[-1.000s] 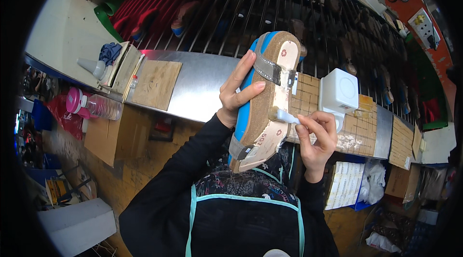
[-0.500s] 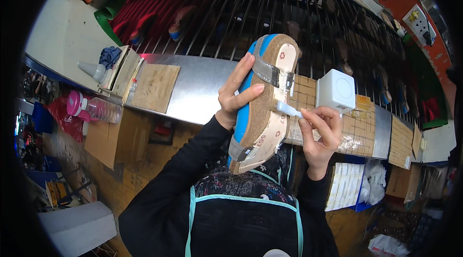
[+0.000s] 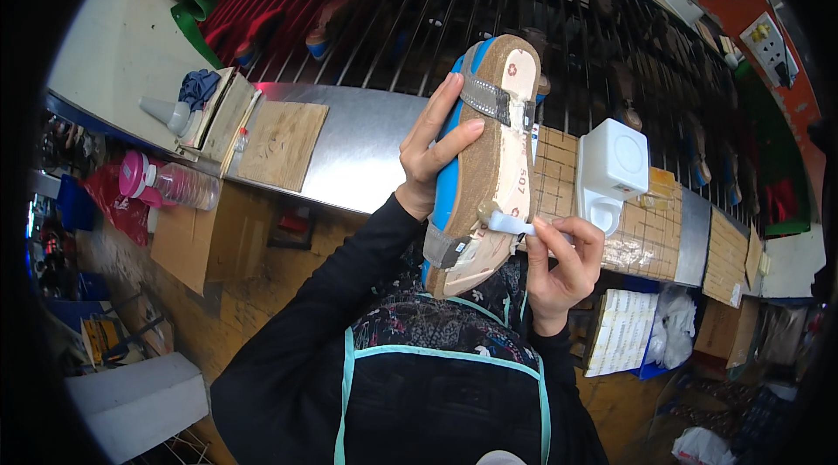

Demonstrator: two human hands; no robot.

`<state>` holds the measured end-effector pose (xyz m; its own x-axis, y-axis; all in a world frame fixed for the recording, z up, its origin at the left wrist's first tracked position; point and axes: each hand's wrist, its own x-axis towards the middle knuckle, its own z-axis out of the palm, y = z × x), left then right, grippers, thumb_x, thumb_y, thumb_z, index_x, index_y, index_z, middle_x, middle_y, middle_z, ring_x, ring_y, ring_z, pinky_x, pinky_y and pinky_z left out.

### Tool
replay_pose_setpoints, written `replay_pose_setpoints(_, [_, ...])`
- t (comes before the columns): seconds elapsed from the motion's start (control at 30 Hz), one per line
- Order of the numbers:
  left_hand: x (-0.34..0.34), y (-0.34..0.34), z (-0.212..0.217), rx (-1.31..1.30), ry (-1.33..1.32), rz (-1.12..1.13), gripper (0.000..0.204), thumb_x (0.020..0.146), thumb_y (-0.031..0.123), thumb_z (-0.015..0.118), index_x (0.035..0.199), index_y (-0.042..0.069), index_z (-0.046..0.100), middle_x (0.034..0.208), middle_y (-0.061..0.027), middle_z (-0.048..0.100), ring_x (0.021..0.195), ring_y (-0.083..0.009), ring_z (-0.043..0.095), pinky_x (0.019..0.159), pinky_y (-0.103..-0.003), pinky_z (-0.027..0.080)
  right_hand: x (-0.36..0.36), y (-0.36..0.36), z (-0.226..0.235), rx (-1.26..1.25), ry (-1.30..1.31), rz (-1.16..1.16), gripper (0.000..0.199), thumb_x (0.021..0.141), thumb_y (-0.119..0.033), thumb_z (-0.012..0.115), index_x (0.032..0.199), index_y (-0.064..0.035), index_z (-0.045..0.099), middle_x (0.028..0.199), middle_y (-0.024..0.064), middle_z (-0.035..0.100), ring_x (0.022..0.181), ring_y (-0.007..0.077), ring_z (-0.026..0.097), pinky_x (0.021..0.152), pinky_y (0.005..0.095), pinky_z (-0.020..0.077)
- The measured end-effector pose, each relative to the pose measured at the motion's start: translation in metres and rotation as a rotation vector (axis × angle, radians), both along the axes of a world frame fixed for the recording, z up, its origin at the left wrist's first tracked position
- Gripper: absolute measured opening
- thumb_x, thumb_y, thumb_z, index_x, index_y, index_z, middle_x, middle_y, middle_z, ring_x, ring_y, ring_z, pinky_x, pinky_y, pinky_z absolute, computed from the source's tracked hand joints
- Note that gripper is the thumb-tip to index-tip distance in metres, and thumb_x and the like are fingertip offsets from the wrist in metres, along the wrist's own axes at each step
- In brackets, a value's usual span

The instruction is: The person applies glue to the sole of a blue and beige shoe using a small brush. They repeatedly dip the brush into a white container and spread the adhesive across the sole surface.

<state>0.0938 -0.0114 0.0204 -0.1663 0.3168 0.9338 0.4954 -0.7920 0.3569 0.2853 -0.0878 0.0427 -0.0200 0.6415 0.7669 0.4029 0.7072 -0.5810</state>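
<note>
My left hand (image 3: 431, 144) grips a sandal under construction (image 3: 471, 170) on its blue shoe last, fingers spread along the blue side. The underside faces me, with a brown cork-like edge, a pale inner sole and grey straps folded onto it. Between the thumb and fingers of my right hand (image 3: 566, 266) is a small white brush (image 3: 510, 223). Its tip touches the underside near the lower strap, where whitish smears show. A white dispenser with a small round cup (image 3: 614, 164) stands on the cardboard to the right of the sandal.
Beyond the metal worktop (image 3: 362, 146) runs a rack of metal bars (image 3: 384, 20) carrying several shoes. A wooden board (image 3: 284, 144) lies at left, near a pink-lidded bottle (image 3: 185, 186). Cardboard (image 3: 650, 234) covers the right part of the worktop.
The brush has moved down along the sandal's underside toward the lower strap, my right hand with it. The sandal has shifted slightly upward in view, and the dispenser's cup now shows.
</note>
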Motion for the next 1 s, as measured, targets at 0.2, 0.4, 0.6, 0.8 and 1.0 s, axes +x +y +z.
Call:
replay_pose_setpoints(0.2, [-0.004,0.002,0.002,-0.025,0.01,0.07,0.049,0.071,0.017,0.081,0.115,0.02,0.06,0.137,-0.0222,0.051,0.123,-0.0404,0.054,0.1,-0.045,0.049,-0.003,-0.001,0.003,0.149,-0.104,-0.044,0.032,0.069,-0.007,0.083,0.099,-0.0153,0.076,0.094,0.0028,0.055,0.077,0.0168,0.051,0.07,0.0297,0.0353])
replay_pose_setpoints(0.4, [-0.006,0.006,0.005,-0.021,0.002,0.074,0.05,0.071,0.019,0.081,0.117,0.02,0.06,0.138,-0.0214,0.051,0.124,-0.0402,0.053,0.1,-0.045,0.048,0.003,0.009,0.015,0.264,-0.183,-0.034,0.031,0.069,-0.004,0.081,0.098,-0.0148,0.076,0.095,0.0028,0.055,0.075,0.0165,0.052,0.069,0.0316,0.0347])
replay_pose_setpoints(0.6, [-0.004,0.003,0.006,-0.015,0.087,0.235,0.051,0.074,0.027,0.08,0.121,0.023,0.059,0.144,-0.0202,0.045,0.138,-0.042,0.035,0.112,-0.064,0.019,0.0,0.044,0.027,-0.225,0.086,-0.111,0.02,0.078,-0.003,0.075,0.098,-0.0052,0.075,0.091,0.0067,0.056,0.076,0.0149,0.053,0.063,0.0261,0.043])
replay_pose_setpoints(0.8, [-0.011,-0.002,-0.009,-0.112,0.042,0.211,0.057,0.073,0.027,0.082,0.124,0.02,0.058,0.146,-0.0205,0.042,0.136,-0.0442,0.036,0.112,-0.059,0.027,0.004,0.003,0.016,-0.4,0.162,0.163,0.017,0.082,-0.001,0.071,0.099,-0.0017,0.074,0.095,0.0053,0.056,0.074,0.0102,0.054,0.06,0.0212,0.0421])
replay_pose_setpoints(1.0, [-0.013,-0.009,-0.018,-0.215,0.066,0.276,0.054,0.073,0.023,0.081,0.122,0.018,0.062,0.145,-0.0202,0.043,0.134,-0.0444,0.039,0.109,-0.049,0.037,0.002,-0.007,0.006,-0.469,0.197,0.218,0.017,0.083,-0.003,0.072,0.1,-0.0009,0.074,0.096,0.0057,0.056,0.074,0.0094,0.056,0.06,0.0211,0.044])
